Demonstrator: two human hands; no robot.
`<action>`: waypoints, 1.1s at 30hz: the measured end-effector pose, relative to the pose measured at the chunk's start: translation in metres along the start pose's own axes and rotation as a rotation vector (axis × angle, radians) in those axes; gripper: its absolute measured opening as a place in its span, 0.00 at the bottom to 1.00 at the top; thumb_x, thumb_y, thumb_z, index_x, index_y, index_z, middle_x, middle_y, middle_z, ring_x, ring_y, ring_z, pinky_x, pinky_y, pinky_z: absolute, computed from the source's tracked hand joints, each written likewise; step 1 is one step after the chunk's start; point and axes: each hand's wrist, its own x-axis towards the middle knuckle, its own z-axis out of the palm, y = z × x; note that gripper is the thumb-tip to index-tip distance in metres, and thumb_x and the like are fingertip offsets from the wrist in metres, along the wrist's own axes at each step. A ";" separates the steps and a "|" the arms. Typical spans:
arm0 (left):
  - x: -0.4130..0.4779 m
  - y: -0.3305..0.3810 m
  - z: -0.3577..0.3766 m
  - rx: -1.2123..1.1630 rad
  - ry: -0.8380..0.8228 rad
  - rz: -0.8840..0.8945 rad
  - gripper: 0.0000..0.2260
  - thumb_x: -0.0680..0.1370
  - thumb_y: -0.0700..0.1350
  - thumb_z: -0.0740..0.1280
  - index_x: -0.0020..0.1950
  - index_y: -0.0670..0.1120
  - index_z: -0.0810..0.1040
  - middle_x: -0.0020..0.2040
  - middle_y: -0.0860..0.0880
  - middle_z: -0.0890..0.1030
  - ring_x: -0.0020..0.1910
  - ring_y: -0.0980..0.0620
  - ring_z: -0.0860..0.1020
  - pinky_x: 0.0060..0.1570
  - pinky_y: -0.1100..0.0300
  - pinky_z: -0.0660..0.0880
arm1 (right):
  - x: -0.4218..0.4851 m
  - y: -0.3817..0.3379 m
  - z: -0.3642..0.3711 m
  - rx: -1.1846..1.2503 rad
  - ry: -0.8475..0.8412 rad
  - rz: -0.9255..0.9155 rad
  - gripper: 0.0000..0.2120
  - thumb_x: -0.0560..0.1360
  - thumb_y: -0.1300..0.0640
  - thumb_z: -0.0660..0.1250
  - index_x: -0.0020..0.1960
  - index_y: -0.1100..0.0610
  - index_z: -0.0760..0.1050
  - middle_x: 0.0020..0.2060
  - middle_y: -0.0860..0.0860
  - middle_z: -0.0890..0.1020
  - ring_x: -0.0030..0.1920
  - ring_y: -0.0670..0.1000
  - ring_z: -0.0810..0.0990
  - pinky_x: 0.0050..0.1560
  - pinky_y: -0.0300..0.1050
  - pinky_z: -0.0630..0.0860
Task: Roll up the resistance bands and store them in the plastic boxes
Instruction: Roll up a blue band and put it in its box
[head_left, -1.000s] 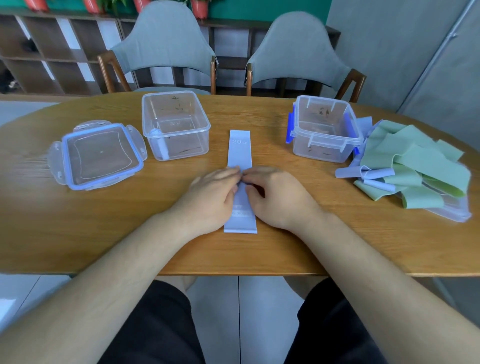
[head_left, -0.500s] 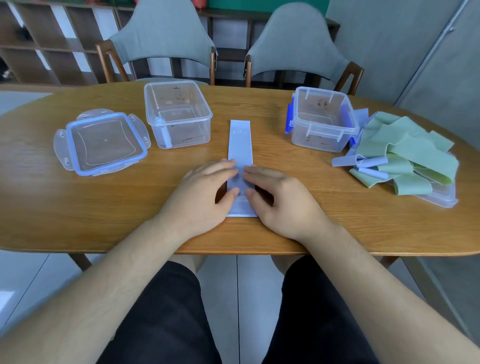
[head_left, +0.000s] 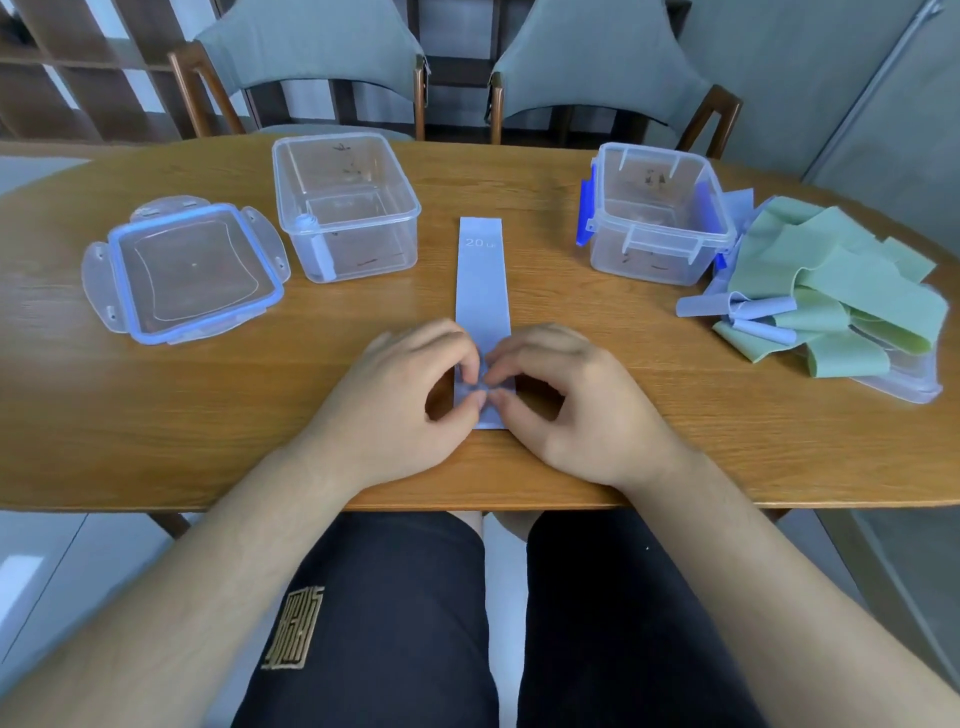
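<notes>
A pale blue resistance band (head_left: 481, 280) marked "20" lies flat and lengthwise on the wooden table (head_left: 156, 415), its near end by the table's front edge. My left hand (head_left: 400, 395) and my right hand (head_left: 566, 400) meet over that near part, fingers and thumbs curled and pinching the band between them. A clear plastic box (head_left: 345, 208) stands at the back left with one rolled blue band (head_left: 317, 244) inside. A second clear box (head_left: 657, 213) with blue clips stands at the back right.
A clear lid with a blue rim (head_left: 187, 270) lies at the left. A heap of green and blue bands (head_left: 826, 291) covers another lid at the right edge. Two grey chairs (head_left: 322, 57) stand behind the table.
Both hands have slid toward the band's near end. Their fingers, flat on the band before, now curl and pinch it. The view has tilted downward.
</notes>
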 end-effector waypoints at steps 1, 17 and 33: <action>0.000 0.000 0.000 0.002 -0.028 0.005 0.06 0.76 0.50 0.67 0.45 0.51 0.71 0.50 0.57 0.76 0.52 0.54 0.76 0.54 0.50 0.71 | 0.000 0.000 -0.001 0.008 -0.017 -0.011 0.03 0.74 0.61 0.71 0.48 0.57 0.82 0.47 0.47 0.83 0.51 0.48 0.80 0.57 0.47 0.74; -0.010 -0.003 -0.010 -0.212 -0.180 -0.129 0.07 0.78 0.50 0.71 0.43 0.52 0.75 0.62 0.60 0.75 0.65 0.60 0.72 0.68 0.57 0.65 | -0.018 0.000 -0.006 0.102 -0.180 0.131 0.04 0.78 0.52 0.68 0.46 0.52 0.78 0.62 0.44 0.79 0.66 0.41 0.74 0.66 0.54 0.71; -0.014 0.002 -0.005 -0.009 -0.076 -0.004 0.05 0.80 0.48 0.67 0.46 0.51 0.74 0.53 0.58 0.73 0.56 0.56 0.70 0.59 0.51 0.68 | -0.017 -0.006 -0.004 -0.085 -0.126 0.006 0.03 0.79 0.57 0.67 0.49 0.56 0.79 0.61 0.48 0.79 0.64 0.49 0.73 0.66 0.45 0.70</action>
